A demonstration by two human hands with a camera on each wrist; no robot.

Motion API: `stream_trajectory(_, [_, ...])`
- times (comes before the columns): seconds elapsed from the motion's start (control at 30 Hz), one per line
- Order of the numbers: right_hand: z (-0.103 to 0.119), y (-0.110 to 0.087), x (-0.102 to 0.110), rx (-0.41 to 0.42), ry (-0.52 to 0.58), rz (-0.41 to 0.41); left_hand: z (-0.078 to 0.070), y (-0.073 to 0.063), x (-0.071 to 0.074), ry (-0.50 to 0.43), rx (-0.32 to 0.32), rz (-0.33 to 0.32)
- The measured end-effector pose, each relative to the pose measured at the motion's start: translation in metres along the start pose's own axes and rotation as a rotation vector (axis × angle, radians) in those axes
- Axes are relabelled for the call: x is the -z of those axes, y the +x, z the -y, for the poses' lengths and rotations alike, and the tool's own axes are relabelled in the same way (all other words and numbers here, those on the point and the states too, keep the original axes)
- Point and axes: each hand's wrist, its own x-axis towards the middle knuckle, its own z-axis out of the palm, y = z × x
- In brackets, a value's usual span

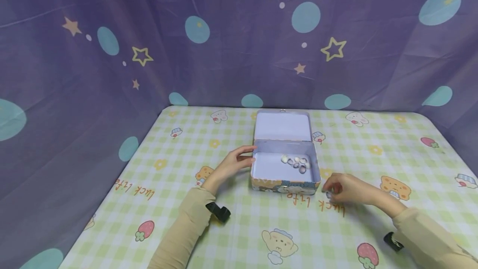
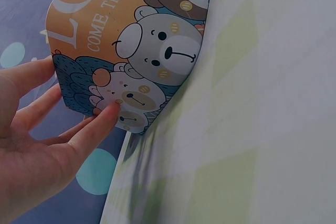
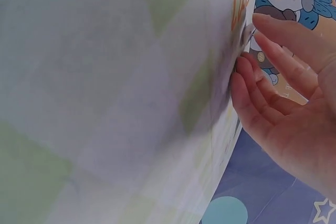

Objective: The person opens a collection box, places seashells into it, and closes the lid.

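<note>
An open rectangular tin box (image 1: pixel 285 179) with bear drawings on its sides stands on the table, lid (image 1: pixel 282 125) tipped back. Inside, toward the right, lie several small pale and dark seashells (image 1: pixel 302 169). My left hand (image 1: pixel 233 163) rests its extended fingers against the box's left side; in the left wrist view they touch the printed bears. Just off the box's front right corner, my right hand (image 1: pixel 349 189) pinches a small seashell (image 1: pixel 328 194) at the tabletop. Thumb and fingers hide most of that shell in the right wrist view.
A green and white checked tablecloth (image 1: pixel 224 235) with cartoon prints covers the table. Purple curtains (image 1: pixel 239 53) with stars and teal spots hang behind and beside it. Each sleeve has a black strap (image 1: pixel 218 212) near the wrist.
</note>
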Motion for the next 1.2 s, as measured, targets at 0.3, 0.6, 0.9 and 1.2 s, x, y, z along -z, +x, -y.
stream_trajectory(0.3, [-0.0022, 0.0035, -0.0009, 0.000, -0.023, 0.008, -0.0001, 0.0000, -0.0004, -0.004, 0.001, -0.005])
stream_trajectory(0.6, [-0.0035, 0.0053, -0.0015, -0.001, 0.013, 0.016, 0.0002, 0.0001, -0.0007, -0.006, -0.002, -0.006])
stream_trajectory(0.9, [-0.0036, 0.0053, -0.0009, -0.035, 0.046, 0.029, -0.0001, -0.0001, -0.0005, -0.001, 0.008, -0.007])
stream_trajectory(1.2, [-0.0047, 0.0046, -0.0016, -0.044, 0.059, 0.028, -0.0002, 0.0000, -0.0005, 0.004, 0.010, -0.007])
